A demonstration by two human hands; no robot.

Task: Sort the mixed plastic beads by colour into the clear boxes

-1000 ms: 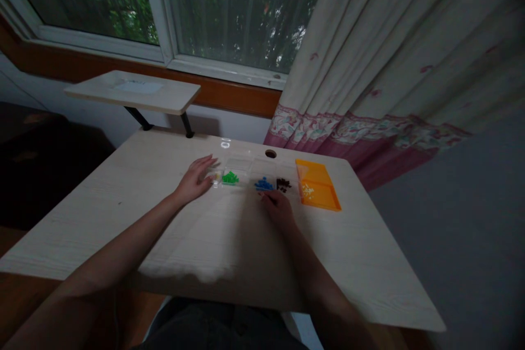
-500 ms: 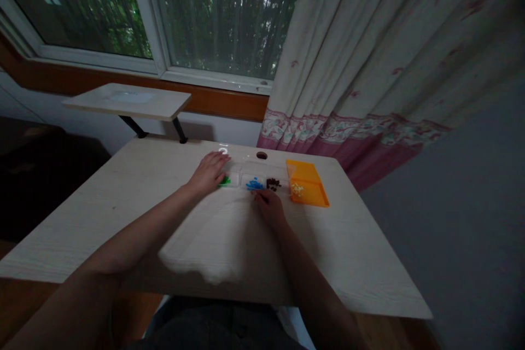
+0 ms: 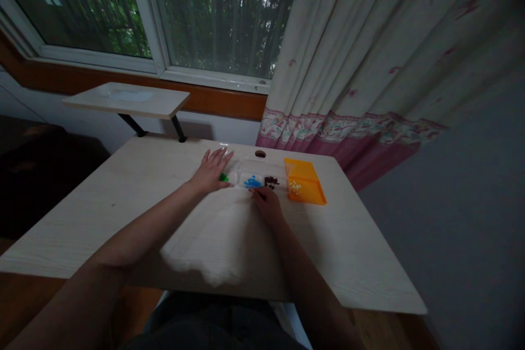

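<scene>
My left hand [image 3: 211, 171] lies spread out on the left clear plastic box, its fingers apart and nothing held. Small green pieces [image 3: 223, 177] show between its thumb and forefinger. My right hand [image 3: 266, 204] is at the near edge of the middle clear box [image 3: 243, 188], fingertips pinched together; whatever they hold is too small to make out. Loose blue pieces [image 3: 252, 181] lie in that box. Just right of them is a group of dark brown pieces [image 3: 271, 181]. Pale yellow pieces [image 3: 295, 188] lie in an opened orange case [image 3: 314, 191].
All of this stands on a pale wooden desk [image 3: 348, 251] with a round cable hole [image 3: 260, 153] near its back edge. A raised shelf [image 3: 164, 104] on black legs is at the back left. Floral curtains [image 3: 311, 82] hang behind the desk's right side.
The fingers of my left hand have spread wider, the thumb now reaching right along the box's near edge. My right hand stays pinched by the blue pieces. The view has shifted slightly.
</scene>
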